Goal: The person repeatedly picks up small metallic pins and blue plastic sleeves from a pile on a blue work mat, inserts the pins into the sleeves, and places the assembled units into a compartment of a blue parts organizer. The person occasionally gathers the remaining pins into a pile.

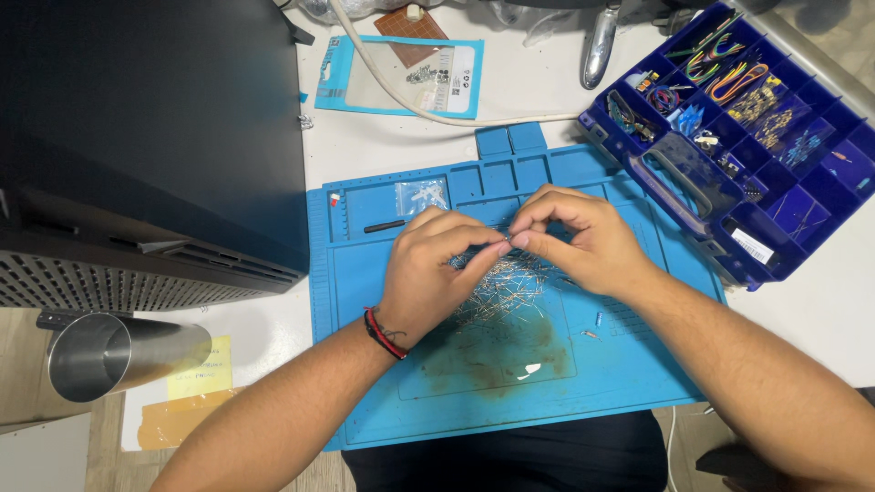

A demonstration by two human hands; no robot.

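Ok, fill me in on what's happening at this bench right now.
A person sits at a blue work mat with both hands raised just above it. The left hand and the right hand meet fingertip to fingertip, pinching something small and thin that is too fine to make out. Beneath them lies a pile of thin wire-legged components. An open blue compartment box of small parts sits to the right.

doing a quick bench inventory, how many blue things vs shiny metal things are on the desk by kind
blue work mat: 1
blue compartment organizer box: 1
blue-edged packet: 1
shiny metal cylinder: 1
shiny metal tool: 1
pile of thin wire leads: 1
total: 6
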